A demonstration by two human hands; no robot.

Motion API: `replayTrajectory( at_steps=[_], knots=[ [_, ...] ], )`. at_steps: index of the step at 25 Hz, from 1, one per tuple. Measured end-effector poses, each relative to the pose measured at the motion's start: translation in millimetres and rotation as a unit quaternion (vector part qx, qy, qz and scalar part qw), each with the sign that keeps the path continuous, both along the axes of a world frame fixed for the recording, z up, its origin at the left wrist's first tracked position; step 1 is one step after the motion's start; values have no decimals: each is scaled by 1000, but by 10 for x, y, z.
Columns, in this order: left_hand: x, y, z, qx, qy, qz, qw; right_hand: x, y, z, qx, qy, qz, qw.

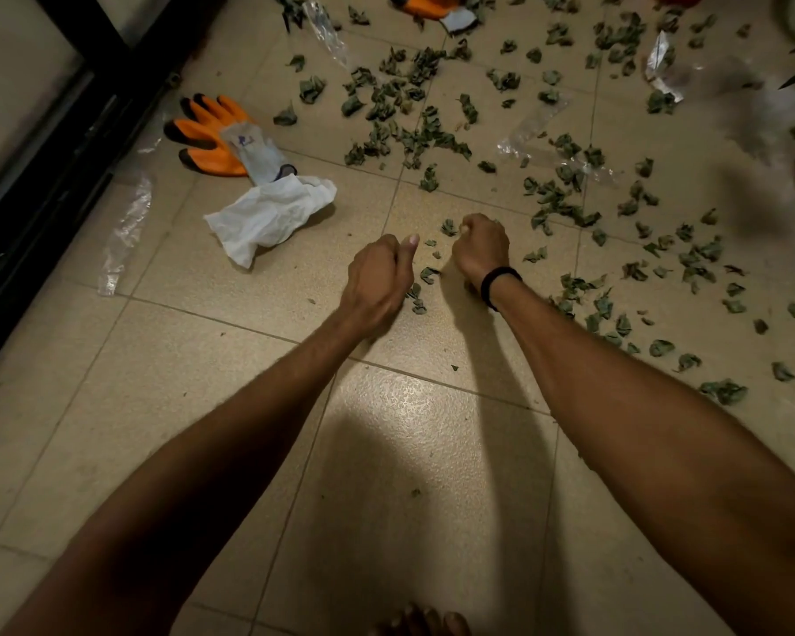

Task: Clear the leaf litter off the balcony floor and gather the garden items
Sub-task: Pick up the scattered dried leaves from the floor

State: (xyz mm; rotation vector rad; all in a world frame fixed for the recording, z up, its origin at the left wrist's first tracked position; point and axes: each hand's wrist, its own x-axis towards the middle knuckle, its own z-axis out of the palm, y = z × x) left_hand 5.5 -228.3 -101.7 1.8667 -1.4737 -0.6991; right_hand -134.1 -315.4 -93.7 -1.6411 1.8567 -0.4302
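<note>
I hold my left hand point(377, 277) and right hand point(483, 247) curled into fists just over the leaves point(428, 274), presumably bunching litter, though I cannot tell what is inside them.

No legible text, small blue mark on the orange glove point(216, 137) grey cuff, too blurred to read

The floor tiles point(249, 452) are beige with a fine mottled speckle and thin darker grout lines, and the leaves point(386, 98) scattered across the upper right of the frame are a dull grey-green. At upper left the glove point(212, 130) is orange with black fingertips and a pale grey cuff bearing a small blue mark, and the crumpled cloth point(267, 213) below it is white. The door frame point(42, 185) along the left edge and the wristband point(496, 282) at centre are black, while the plastic strip point(127, 227) at left is clear.
</note>
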Motion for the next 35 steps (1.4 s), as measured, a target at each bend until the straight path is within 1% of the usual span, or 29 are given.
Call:
replayTrajectory(
  at_steps=[2,4,7,8,9,10,11,13,14,15,16,17,18,19,20,21,22,23,24,25,27,28,29,30,31,32,33,34,35],
  knots=[
    [5,20,-6,-7,-61,-50,997,92,-24,-26,-32,47,80,995],
    [-6,45,-12,5,-101,-94,990,116,-23,-95,-48,52,115,991],
    [-58,46,-80,13,-146,-122,982,94,18,-130,-53,19,61,997],
    [-66,36,-111,13,-161,-125,979,68,27,-128,-42,-6,22,999],
    [-69,29,-140,7,-172,-127,977,40,45,-92,-11,-70,-35,997],
    [-69,28,-163,0,-181,-126,975,10,68,-29,29,-173,-100,979],
    [-69,16,-190,-8,-190,-129,973,-24,85,37,69,-283,-160,943],
    [-108,-5,-201,-27,-199,-135,970,-122,122,198,103,-450,-251,851],
    [-137,-9,-179,-32,-182,-128,974,-162,139,266,108,-501,-284,810],
    [-164,-11,-139,-29,-138,-105,984,-194,154,329,105,-538,-310,777],
    [-176,-29,-104,-20,-69,-71,995,-214,183,403,104,-564,-330,749],
    [-184,-55,-79,-10,1,-33,999,-237,207,439,100,-580,-349,729],
    [-178,-79,-35,5,57,8,998,-249,234,454,99,-580,-362,723],
    [-157,-98,12,23,109,51,992,-256,251,426,100,-564,-372,730],
    [-128,-114,60,38,168,92,981,-269,276,409,101,-537,-375,749],
    [-85,-134,100,48,226,127,965,-282,286,350,96,-496,-361,784],
    [-39,-144,139,57,276,149,948,-302,299,296,82,-433,-325,837],
    [10,-150,166,68,319,156,932,-326,313,236,61,-345,-268,898],
    [59,-140,186,82,361,156,916,-350,340,174,36,-256,-199,945],
    [95,-118,232,95,404,154,897,-357,383,120,13,-183,-128,975],
    [141,-79,290,128,480,179,849,-340,504,24,2,-92,-2,996],
    [148,-58,301,141,503,201,829,-325,548,-49,2,-58,38,998],
    [150,-33,298,150,513,217,817,-306,580,-123,-1,-30,57,998],
    [155,-10,275,150,506,224,819,-285,607,-155,-7,-11,62,998],
    [167,14,244,141,478,216,840,-268,612,-175,-11,-4,57,998],
    [189,36,193,122,410,185,884,-259,613,-162,-6,-11,42,999],
    [215,68,149,97,297,128,941,-252,607,-136,6,-33,18,999],
    [241,100,83,67,164,55,983,-251,599,-112,17,-64,-4,998],
    [246,137,38,51,49,-22,997,-246,589,-90,22,-94,-24,995]
  ],
)
